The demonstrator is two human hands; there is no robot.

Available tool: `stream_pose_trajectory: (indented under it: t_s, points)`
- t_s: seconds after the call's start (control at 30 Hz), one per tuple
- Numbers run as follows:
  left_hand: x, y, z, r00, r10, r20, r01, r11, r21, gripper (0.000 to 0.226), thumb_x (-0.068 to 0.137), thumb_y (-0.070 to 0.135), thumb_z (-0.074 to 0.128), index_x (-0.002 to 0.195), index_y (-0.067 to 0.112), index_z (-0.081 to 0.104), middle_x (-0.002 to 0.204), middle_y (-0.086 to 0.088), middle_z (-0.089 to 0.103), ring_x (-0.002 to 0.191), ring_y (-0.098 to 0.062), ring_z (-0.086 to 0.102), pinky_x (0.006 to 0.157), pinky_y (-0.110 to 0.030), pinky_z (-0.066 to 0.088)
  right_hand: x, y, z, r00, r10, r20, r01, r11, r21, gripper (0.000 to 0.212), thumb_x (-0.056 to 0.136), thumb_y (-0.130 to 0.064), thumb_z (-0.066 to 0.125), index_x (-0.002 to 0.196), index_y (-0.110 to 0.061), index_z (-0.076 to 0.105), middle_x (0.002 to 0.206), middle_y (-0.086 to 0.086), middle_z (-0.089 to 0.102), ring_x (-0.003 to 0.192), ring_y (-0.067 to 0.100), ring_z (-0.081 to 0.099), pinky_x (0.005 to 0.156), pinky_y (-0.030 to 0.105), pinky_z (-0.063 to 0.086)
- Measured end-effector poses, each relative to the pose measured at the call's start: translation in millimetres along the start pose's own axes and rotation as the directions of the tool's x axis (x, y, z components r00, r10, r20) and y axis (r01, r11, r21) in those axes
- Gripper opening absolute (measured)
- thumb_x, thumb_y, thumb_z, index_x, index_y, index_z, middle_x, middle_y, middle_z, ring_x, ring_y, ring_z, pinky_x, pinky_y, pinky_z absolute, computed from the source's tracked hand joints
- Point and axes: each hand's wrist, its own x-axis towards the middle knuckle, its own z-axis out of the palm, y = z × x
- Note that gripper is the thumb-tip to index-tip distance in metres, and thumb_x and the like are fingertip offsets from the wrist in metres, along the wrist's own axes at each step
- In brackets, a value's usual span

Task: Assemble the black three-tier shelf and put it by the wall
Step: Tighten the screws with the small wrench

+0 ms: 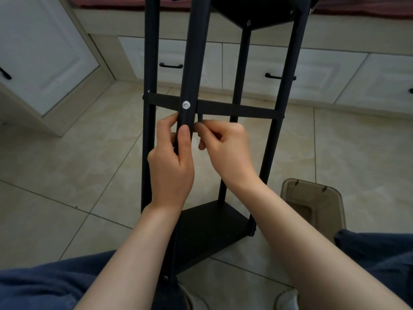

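The black three-tier shelf [223,229] lies tipped toward me on the tiled floor, its poles running up the frame. A silver screw [186,105] sits in the nearest pole [196,52] where the middle tier [237,109] meets it. My left hand [172,162] grips that pole just below the screw, thumb laid along its front. My right hand [225,148] pinches a small dark tool [200,118] beside the pole, under the middle tier. What kind of tool it is cannot be told.
A translucent brown plastic box lid [312,204] lies on the floor at the right. White cabinets with black handles [171,66] line the far side, another cabinet [40,54] stands at the left. My knees in blue trousers [44,285] frame the bottom.
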Motion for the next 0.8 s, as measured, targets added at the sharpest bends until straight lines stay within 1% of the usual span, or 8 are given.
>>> stream_pose_trajectory:
  t_s: [0.07, 0.2, 0.27, 0.37, 0.43, 0.6, 0.73, 0.8]
  points:
    - [0, 1, -1, 1.000, -0.006, -0.003, 0.005, 1.000, -0.008, 0.020, 0.107, 0.036, 0.040, 0.122, 0.025, 0.048, 0.064, 0.011, 0.055, 0.051, -0.019, 0.057, 0.045, -0.028, 0.044, 1, -1, 0, 1.000, -0.024, -0.001, 0.024, 1.000, -0.019, 0.020, 0.098, -0.017, 0.058, 0.095, -0.008, 0.076, 0.067, -0.007, 0.062, 0.064, 0.004, 0.060, 0.063, 0.014, 0.047]
    - [1, -1, -1, 1.000, -0.009, -0.004, 0.009, 1.000, 0.001, 0.020, 0.107, 0.036, 0.040, 0.122, 0.025, 0.049, 0.064, 0.011, 0.055, 0.050, -0.019, 0.057, 0.045, -0.029, 0.045, 3, -2, 4, 0.999, -0.039, -0.025, 0.037, 0.997, -0.064, 0.022, 0.098, -0.017, 0.059, 0.087, -0.008, 0.075, 0.066, -0.004, 0.064, 0.064, 0.006, 0.061, 0.063, 0.014, 0.048]
    - [1, -2, -1, 1.000, -0.023, -0.001, 0.023, 1.000, 0.002, 0.024, 0.107, 0.035, 0.040, 0.122, 0.021, 0.051, 0.064, 0.010, 0.056, 0.049, -0.018, 0.056, 0.045, -0.032, 0.045, 5, -1, 7, 0.999, -0.042, -0.035, 0.040, 0.997, -0.064, 0.021, 0.098, -0.017, 0.060, 0.086, -0.008, 0.075, 0.068, -0.003, 0.066, 0.064, 0.004, 0.062, 0.064, 0.012, 0.048]
    - [3, -5, -2, 1.000, -0.025, 0.003, 0.025, 1.000, -0.008, 0.031, 0.107, 0.034, 0.040, 0.123, 0.012, 0.053, 0.064, 0.012, 0.055, 0.049, -0.015, 0.056, 0.047, -0.024, 0.044, 8, 1, 15, 0.996, -0.069, -0.054, 0.065, 0.996, -0.069, 0.020, 0.097, -0.016, 0.061, 0.087, -0.006, 0.076, 0.072, 0.000, 0.070, 0.067, 0.005, 0.066, 0.066, 0.019, 0.054]
    - [5, -6, -4, 1.000, -0.026, 0.009, 0.026, 1.000, -0.006, 0.033, 0.106, 0.035, 0.039, 0.123, 0.010, 0.053, 0.064, 0.013, 0.055, 0.049, -0.015, 0.056, 0.048, -0.023, 0.043, 10, 3, 22, 0.991, -0.101, -0.085, 0.094, 0.992, -0.081, 0.019, 0.097, -0.014, 0.062, 0.088, -0.005, 0.075, 0.075, 0.002, 0.072, 0.068, 0.007, 0.067, 0.066, 0.021, 0.055]
    - [11, -10, -6, 0.999, -0.035, 0.004, 0.035, 0.999, 0.023, 0.038, 0.106, 0.035, 0.038, 0.124, 0.004, 0.053, 0.066, 0.010, 0.055, 0.049, -0.013, 0.055, 0.048, -0.025, 0.043, 17, 11, 41, 0.969, -0.195, -0.154, 0.176, 0.975, -0.133, 0.017, 0.096, -0.011, 0.063, 0.089, -0.001, 0.074, 0.075, 0.007, 0.072, 0.067, 0.012, 0.067, 0.065, 0.023, 0.054]
    - [17, -14, -6, 0.999, -0.034, -0.007, 0.035, 0.999, 0.034, 0.035, 0.108, 0.031, 0.040, 0.123, 0.003, 0.054, 0.063, 0.002, 0.055, 0.048, -0.016, 0.054, 0.046, -0.035, 0.045, 26, 14, 51, 0.965, -0.202, -0.165, 0.181, 0.974, -0.133, 0.018, 0.096, -0.012, 0.063, 0.086, -0.002, 0.073, 0.072, 0.005, 0.071, 0.061, 0.010, 0.062, 0.061, 0.018, 0.049]
    - [20, -16, -5, 0.999, -0.041, -0.010, 0.042, 0.998, 0.045, 0.033, 0.108, 0.029, 0.040, 0.123, 0.004, 0.055, 0.063, 0.004, 0.054, 0.049, -0.015, 0.054, 0.047, -0.031, 0.044, 29, 15, 54, 0.964, -0.196, -0.178, 0.177, 0.977, -0.117, 0.019, 0.096, -0.012, 0.063, 0.082, -0.003, 0.073, 0.069, 0.005, 0.069, 0.059, 0.011, 0.061, 0.059, 0.020, 0.049]
